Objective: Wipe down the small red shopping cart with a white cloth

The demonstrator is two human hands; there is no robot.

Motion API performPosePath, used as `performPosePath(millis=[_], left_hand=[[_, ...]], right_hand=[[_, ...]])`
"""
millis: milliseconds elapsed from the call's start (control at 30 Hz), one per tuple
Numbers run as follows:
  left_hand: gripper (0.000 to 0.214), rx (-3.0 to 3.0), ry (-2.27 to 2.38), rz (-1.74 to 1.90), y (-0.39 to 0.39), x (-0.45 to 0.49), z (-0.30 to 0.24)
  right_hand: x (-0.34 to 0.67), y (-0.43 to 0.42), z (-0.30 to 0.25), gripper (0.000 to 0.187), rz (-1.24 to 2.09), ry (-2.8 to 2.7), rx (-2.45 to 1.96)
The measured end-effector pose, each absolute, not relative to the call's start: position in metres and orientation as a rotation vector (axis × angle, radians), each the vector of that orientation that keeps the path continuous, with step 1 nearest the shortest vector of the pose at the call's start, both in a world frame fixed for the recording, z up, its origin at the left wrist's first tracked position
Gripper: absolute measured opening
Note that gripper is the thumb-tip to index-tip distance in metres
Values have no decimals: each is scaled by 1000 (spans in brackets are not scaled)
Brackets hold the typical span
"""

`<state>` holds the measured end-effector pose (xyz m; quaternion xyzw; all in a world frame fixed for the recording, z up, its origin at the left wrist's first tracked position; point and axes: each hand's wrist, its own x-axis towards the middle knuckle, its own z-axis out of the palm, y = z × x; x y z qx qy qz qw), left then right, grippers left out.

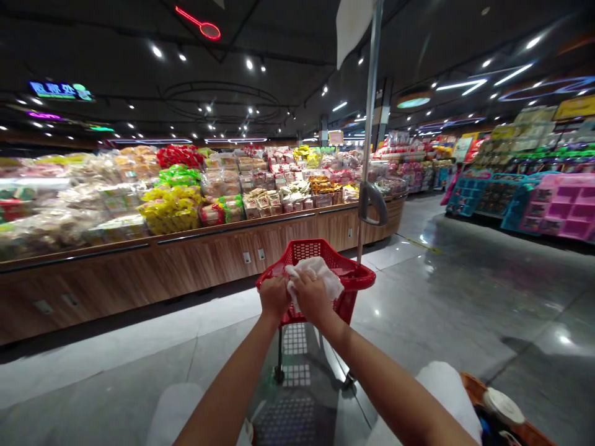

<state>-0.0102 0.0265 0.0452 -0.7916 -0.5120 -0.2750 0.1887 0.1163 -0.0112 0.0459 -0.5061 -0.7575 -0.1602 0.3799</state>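
Note:
A small red shopping cart [363, 280] with a perforated plastic basket stands right in front of me. My left hand [275, 298] is closed at the near left of its rim, with the fingertips partly hidden. A crumpled white cloth [331, 280] lies bunched over the near part of the basket. The fingers of my right hand [310, 296] are bent over this cloth and press it against the cart. Both hands are close together, almost touching. A metal pole [370, 124] with a grey loop-shaped handle [375, 204] rises at the cart's right side.
A long wood-panelled display counter [223, 254] full of packaged foods runs across the front and left. Blue and pink shelf units [558, 204] stand at the right. An orange-brown container [474, 387] with a white round lid [504, 406] sits at the lower right. The grey floor [446, 303] is glossy.

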Motion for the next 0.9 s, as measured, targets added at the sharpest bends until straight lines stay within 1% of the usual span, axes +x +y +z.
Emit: performPosePath(millis=[133,233,300,367,467,567,633,767,900], left_hand=[[39,-2241,-1371,-778,25,-28,48],[38,-2198,-1404,-828,23,-34,48],[38,-2145,-1459,-852,20,-32,46],[39,-2097,-1505,-860,16,-26,45],[41,-2072,-1520,-874,10,-17,44],[39,-2106,-1499,-860,7,-14,45],[36,-2147,-1462,-810,7,-17,46],[34,-2173,-1410,-745,6,-29,47],[32,-2146,-1463,-815,4,-31,46]], right_hand=[[161,-21,40,33,-466,-2002,-1247],[210,-31,35,35,-502,-1937,-1330],[224,-33,35,37,-480,-1904,-1357],[216,-30,39,39,-436,-1889,-1321],[171,-21,48,40,-386,-1895,-1227],[125,-15,53,39,-373,-1941,-1184],[115,-14,51,39,-375,-1976,-1165],[156,-19,40,36,-440,-2002,-1143],[216,-27,34,34,-532,-1894,-1318]])
